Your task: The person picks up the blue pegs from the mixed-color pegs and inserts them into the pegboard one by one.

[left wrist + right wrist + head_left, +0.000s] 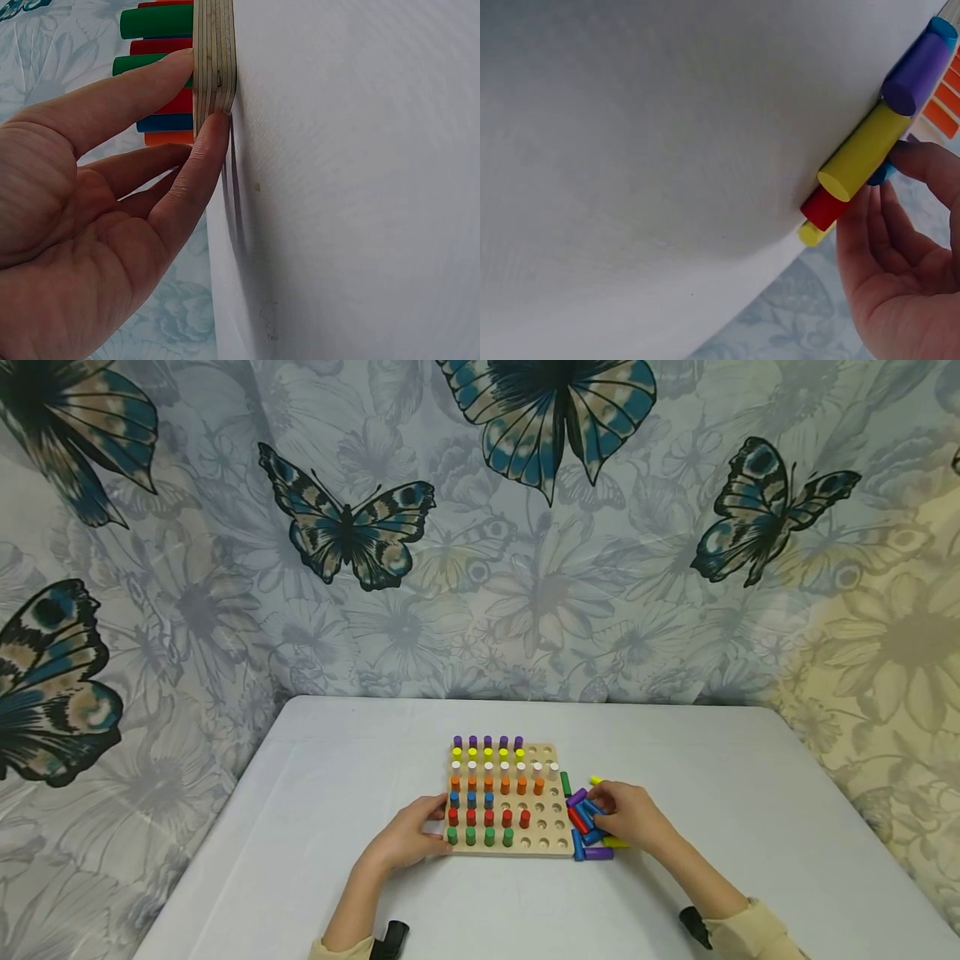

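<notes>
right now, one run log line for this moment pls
left hand: steadies peg board edge | right hand: on loose pegs beside board | table: white

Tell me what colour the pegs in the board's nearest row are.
Green pegs, four standing in the nearest row; the head view shows them best.

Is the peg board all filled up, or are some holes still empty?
Not full. The peg board shows empty holes along its right side, and loose pegs lie beside it.
</notes>
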### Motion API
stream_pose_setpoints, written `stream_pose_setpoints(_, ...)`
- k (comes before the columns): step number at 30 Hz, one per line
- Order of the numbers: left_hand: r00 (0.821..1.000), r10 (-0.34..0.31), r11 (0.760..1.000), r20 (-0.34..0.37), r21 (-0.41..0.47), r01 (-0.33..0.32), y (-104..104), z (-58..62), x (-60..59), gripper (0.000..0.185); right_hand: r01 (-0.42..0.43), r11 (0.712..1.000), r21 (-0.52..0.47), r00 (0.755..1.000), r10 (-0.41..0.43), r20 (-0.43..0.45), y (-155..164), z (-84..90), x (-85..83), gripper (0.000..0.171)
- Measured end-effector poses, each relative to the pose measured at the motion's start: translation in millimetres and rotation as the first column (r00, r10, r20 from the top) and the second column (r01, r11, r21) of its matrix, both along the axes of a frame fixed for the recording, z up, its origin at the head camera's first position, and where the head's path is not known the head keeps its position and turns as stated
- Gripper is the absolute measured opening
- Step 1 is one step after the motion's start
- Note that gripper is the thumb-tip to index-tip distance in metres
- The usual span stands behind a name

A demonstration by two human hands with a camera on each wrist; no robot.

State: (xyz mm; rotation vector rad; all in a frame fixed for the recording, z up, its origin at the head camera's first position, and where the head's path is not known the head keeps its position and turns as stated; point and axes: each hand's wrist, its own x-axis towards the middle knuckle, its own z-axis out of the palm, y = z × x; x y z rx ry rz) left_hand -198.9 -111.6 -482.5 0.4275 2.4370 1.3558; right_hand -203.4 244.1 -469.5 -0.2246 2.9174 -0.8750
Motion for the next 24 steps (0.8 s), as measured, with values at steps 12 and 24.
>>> stream_pose_setpoints(12, 1.0, -0.003, 1.0, -0.009, -0.011, 0.003, -1, -0.7, -0.5, 0.078, 0.047, 0.995, -0.092, 0.999, -0.049, -0.01, -2, 0.4, 4.2, 0.023)
stream_pose_setpoints(24, 1.0, -0.013, 1.0, -0.019, -0.01, 0.013, -2, -0.9, -0.8, 0.077, 0.089, 0.978, -0.19, 0.996, -0.087, 0.018, -11, 0.9, 4.0, 0.025)
